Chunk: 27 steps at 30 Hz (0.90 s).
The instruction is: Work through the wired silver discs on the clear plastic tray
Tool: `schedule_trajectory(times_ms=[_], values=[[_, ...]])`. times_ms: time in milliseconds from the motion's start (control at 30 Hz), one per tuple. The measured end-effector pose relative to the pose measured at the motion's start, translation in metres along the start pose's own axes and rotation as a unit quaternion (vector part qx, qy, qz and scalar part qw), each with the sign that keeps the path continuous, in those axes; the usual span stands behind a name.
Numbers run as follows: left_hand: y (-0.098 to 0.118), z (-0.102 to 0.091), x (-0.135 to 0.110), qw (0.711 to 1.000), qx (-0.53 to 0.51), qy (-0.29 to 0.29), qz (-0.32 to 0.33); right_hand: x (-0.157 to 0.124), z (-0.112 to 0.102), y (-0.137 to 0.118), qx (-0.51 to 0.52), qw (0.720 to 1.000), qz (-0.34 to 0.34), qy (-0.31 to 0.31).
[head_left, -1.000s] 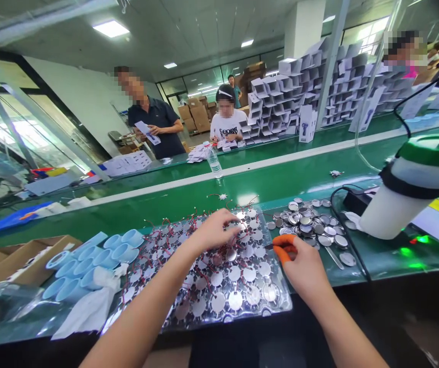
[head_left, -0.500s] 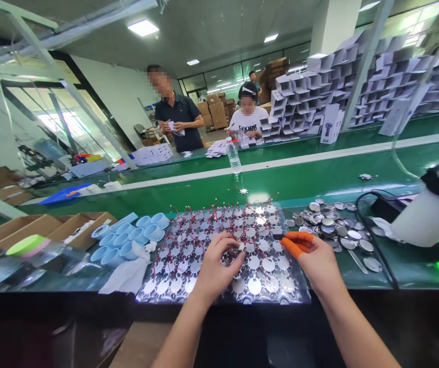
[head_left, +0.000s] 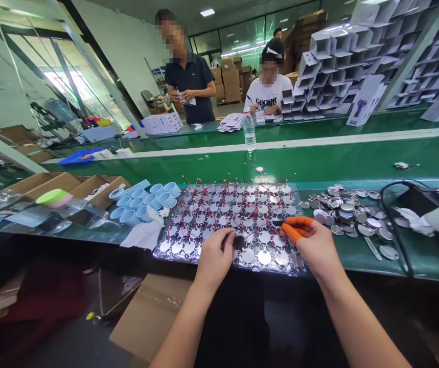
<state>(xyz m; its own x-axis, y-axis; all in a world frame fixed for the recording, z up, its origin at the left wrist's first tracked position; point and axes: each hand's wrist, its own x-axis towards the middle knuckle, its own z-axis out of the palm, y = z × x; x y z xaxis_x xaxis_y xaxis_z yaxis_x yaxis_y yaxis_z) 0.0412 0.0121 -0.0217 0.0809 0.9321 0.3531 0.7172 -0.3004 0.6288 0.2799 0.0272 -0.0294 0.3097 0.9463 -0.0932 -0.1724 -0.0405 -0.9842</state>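
My left hand [head_left: 214,255] pinches a small star-shaped round board [head_left: 238,241] at the near edge of a clear sheet [head_left: 177,250] covered with several such boards joined by red wires. My right hand [head_left: 313,243], with orange finger cots on two fingers, is closed on a thin dark tool [head_left: 279,223] just right of that board. A heap of round metal discs [head_left: 342,212] lies to the right of the sheet.
Light blue cups [head_left: 142,199] and a white cloth [head_left: 144,234] lie left of the sheet, with open cardboard boxes [head_left: 89,186] beyond. A water bottle [head_left: 249,130] stands on the green belt [head_left: 319,163]. Two people work across it before stacked white boxes [head_left: 330,66]. A black cable [head_left: 390,204] loops at right.
My left hand has drawn back from the far middle of the sheet to its near edge and lifted one board. My view has tilted down and shifted left.
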Motion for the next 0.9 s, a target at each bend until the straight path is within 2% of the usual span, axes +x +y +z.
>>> schedule_trajectory(times_ms=[100, 267, 400, 533, 667, 800, 900], values=[[-0.002, -0.006, 0.010, 0.999, 0.025, -0.026, -0.001, -0.003, 0.004, 0.001, -0.010, 1.000, 0.013, -0.017], [0.002, -0.013, 0.003, 0.996, 0.072, -0.005, 0.045, -0.010, 0.011, 0.002, -0.035, 0.997, 0.020, -0.062], [0.004, -0.008, -0.007, 0.989, 0.067, -0.089, 0.101, -0.012, 0.015, 0.005, -0.037, 0.996, 0.019, -0.080], [0.002, -0.004, 0.000, 0.987, 0.055, -0.113, 0.101, -0.012, 0.017, 0.007, -0.032, 0.996, 0.018, -0.084], [0.002, -0.007, 0.008, 0.991, -0.021, -0.107, 0.078, -0.014, 0.019, 0.004, -0.016, 0.995, 0.034, -0.093], [-0.001, -0.008, -0.001, 0.990, -0.111, -0.061, 0.059, -0.018, 0.021, -0.005, 0.024, 0.993, 0.067, -0.093], [-0.003, -0.006, -0.009, 0.987, -0.138, -0.049, 0.067, -0.020, 0.021, -0.011, 0.054, 0.991, 0.085, -0.088]])
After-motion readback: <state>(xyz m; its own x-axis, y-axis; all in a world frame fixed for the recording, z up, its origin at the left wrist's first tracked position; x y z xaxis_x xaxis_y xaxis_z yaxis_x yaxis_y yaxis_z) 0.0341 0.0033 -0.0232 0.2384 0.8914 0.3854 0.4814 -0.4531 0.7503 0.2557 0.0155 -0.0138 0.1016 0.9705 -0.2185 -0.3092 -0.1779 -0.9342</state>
